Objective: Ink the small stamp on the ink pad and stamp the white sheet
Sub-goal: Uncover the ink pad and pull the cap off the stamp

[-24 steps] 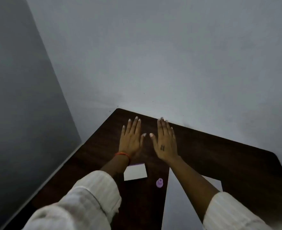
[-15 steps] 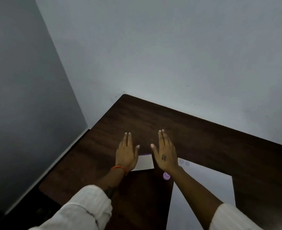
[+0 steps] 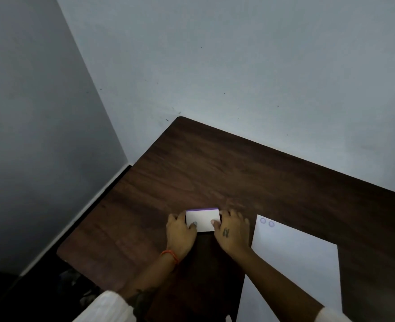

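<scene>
The ink pad (image 3: 203,219) is a small white box with a purple edge, lying shut on the dark wooden table (image 3: 215,173). My left hand (image 3: 180,233) grips its left end, thumb on the lid. My right hand (image 3: 231,231) grips its right end, thumb also on the lid. The white sheet (image 3: 294,270) lies to the right, with two round purple stamp marks (image 3: 267,222) at its far left corner. The small purple stamp is hidden, probably under my right hand or forearm.
The table stands in a corner, with a pale wall behind and a grey wall to the left. Its left edge drops to a dark floor. Bare wood stretches behind the ink pad.
Both hands have come down from lying flat and apart on the table and closed on the two ends of the ink pad. The view has tilted down; the stamp is now out of sight.
</scene>
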Motion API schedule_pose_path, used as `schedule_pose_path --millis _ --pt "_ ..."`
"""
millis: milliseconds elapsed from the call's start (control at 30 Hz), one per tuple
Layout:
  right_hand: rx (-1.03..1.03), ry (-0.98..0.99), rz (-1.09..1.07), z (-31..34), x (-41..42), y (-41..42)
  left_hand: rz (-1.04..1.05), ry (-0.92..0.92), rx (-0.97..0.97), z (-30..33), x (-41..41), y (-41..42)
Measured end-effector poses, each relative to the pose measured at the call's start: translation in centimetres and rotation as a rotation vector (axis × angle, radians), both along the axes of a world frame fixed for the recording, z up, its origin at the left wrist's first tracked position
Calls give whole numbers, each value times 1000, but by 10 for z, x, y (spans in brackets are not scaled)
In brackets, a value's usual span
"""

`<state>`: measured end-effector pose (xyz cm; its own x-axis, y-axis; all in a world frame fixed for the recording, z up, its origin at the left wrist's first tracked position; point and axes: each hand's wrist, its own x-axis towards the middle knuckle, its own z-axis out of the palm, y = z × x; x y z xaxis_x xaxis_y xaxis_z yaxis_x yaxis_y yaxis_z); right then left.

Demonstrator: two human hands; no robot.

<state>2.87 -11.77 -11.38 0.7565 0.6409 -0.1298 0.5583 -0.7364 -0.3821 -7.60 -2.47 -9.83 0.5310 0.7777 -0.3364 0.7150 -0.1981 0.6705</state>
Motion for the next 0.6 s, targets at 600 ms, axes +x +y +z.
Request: schedule_pose_path --millis 600 --pt "230 150 -69 32 -40 -13 73 -32 -3 32 -33 -17"
